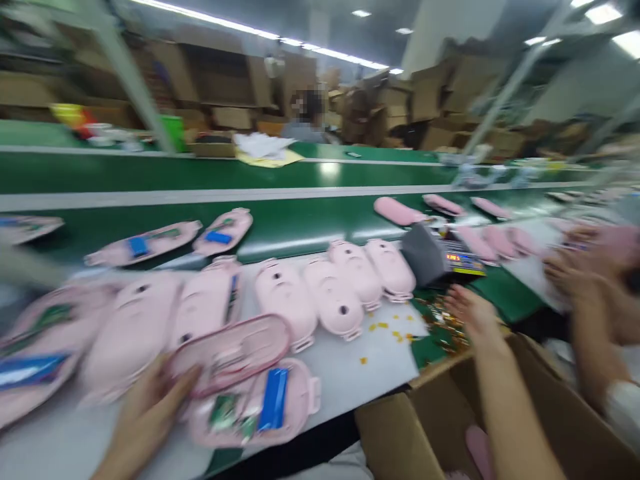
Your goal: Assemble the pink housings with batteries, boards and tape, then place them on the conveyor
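Note:
My left hand (155,403) grips one end of a pink plastic shell half (235,353), tilted with its hollow side showing. Below it, partly overlapped, lies another shell half (200,430) holding a blue battery pack (273,399) and a green circuit board (224,412). Above the cardboard box, my right hand (473,313) reaches forward with fingers loosely apart and no object visible in them. It is nearest to a pile of small shiny gold pieces (447,321) and a dark grey device (427,253) with a lit red display.
Several closed pink casings (285,300) stand in a row on the white sheet (350,387). Small yellow bits (395,333) lie beside them. An open cardboard box (395,427) sits at front right. Another person's hands (575,273) work at right. More shells lie on the green bench (310,227).

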Tool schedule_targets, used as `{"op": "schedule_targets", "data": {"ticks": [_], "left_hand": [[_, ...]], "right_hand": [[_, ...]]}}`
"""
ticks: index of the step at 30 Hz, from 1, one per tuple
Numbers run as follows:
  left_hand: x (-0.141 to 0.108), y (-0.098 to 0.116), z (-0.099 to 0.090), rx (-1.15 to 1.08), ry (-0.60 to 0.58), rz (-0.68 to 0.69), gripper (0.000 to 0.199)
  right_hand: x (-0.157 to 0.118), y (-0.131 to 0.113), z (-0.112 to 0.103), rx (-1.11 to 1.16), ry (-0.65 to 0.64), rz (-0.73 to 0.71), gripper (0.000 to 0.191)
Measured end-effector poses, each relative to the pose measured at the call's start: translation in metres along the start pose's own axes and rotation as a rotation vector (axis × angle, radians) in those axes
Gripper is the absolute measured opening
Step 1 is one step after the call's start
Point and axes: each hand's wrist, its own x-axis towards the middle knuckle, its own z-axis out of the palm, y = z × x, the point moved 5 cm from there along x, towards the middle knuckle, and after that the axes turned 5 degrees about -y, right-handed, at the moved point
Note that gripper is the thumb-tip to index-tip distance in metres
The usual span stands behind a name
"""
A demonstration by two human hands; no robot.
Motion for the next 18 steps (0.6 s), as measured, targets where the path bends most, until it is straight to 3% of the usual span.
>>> {"op": "schedule_targets", "data": {"ticks": [2, 4, 6, 8, 10, 12, 14, 18], "left_hand": [[-0.012, -0.009, 0.000, -0.171, -0.013, -0.034, 0.046], [-0.016, -0.011, 0.004, -0.334, -0.066, -0.036, 0.044], [-0.016, -0.010, 0.008, -0.437, -0.098, -0.023, 0.042], [-0.017, -0.007, 0.010, -0.511, -0.111, -0.002, 0.042], [-0.020, -0.006, 0.014, -0.580, -0.136, 0.017, 0.044], [-0.022, -0.007, 0.017, -0.644, -0.159, 0.039, 0.045], [-0.024, -0.008, 0.019, -0.690, -0.173, 0.074, 0.042], [-0.025, -0.009, 0.019, -0.741, -0.171, 0.138, 0.034]], "right_hand": [[-0.020, -0.004, 0.008, -0.049, -0.010, -0.082, 0.018], [-0.052, -0.018, 0.050, -0.168, -0.275, -0.234, 0.017], [-0.110, -0.033, 0.115, -0.337, -0.631, -0.434, 0.019], [-0.187, -0.038, 0.187, -0.548, -1.031, -0.664, 0.019], [-0.254, -0.029, 0.247, -0.838, -1.286, -0.966, 0.018], [-0.294, -0.010, 0.288, -1.112, -1.352, -1.266, 0.018], [-0.309, 0.009, 0.309, -1.301, -1.313, -1.471, 0.016], [-0.310, 0.032, 0.320, -1.456, -1.206, -1.595, 0.015]]}}
